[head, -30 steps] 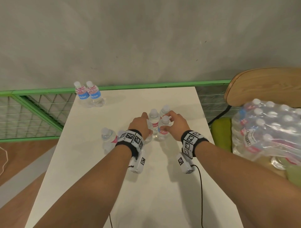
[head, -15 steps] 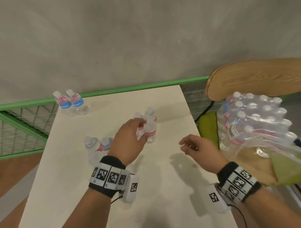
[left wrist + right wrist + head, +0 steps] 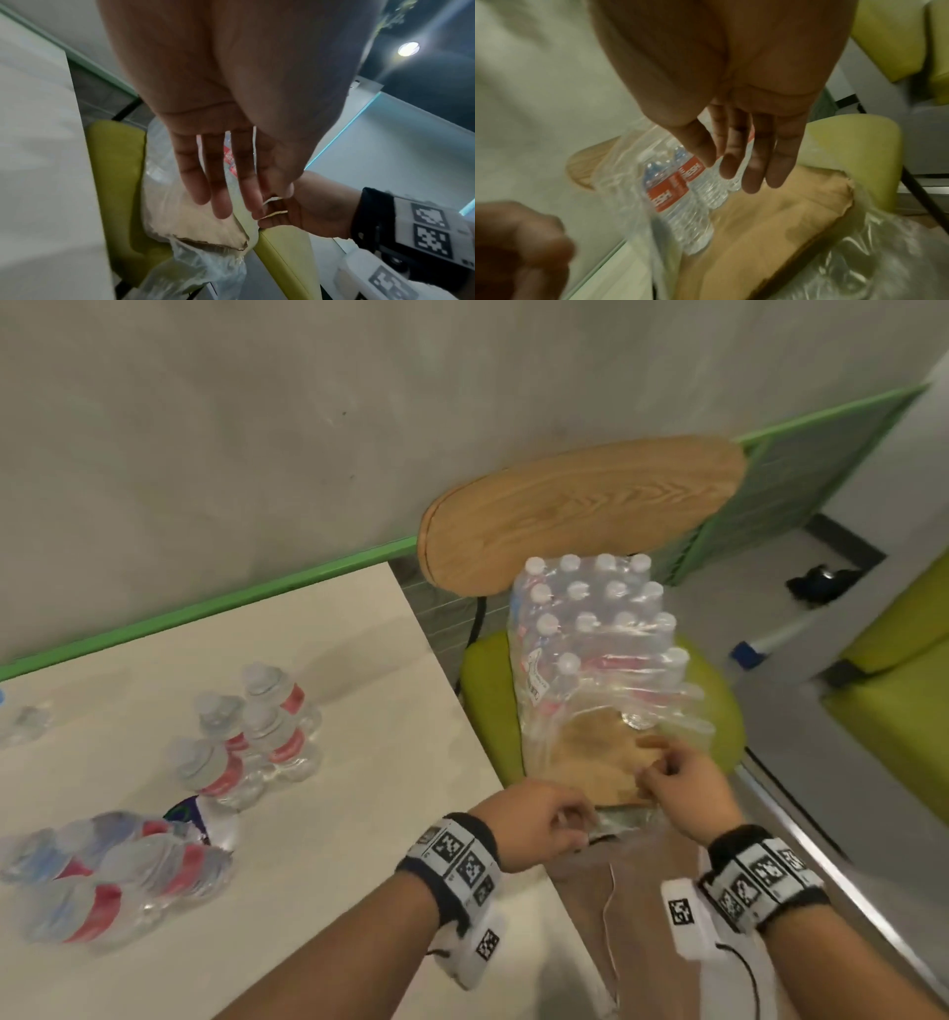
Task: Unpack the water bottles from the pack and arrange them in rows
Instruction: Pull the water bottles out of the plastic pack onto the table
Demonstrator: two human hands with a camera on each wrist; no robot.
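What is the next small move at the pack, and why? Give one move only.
Probably reach the right hand forward and grip the nearest bottle. The wrap is torn open at the near end, the cardboard there is bare, and the bottles stand farther back. The right fingers are straight, hold nothing and point toward that bottle.

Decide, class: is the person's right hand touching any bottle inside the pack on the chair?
Apart. In the right wrist view the right hand's straight fingers hang over bare cardboard, with a gap to the nearest bottle in the pack.
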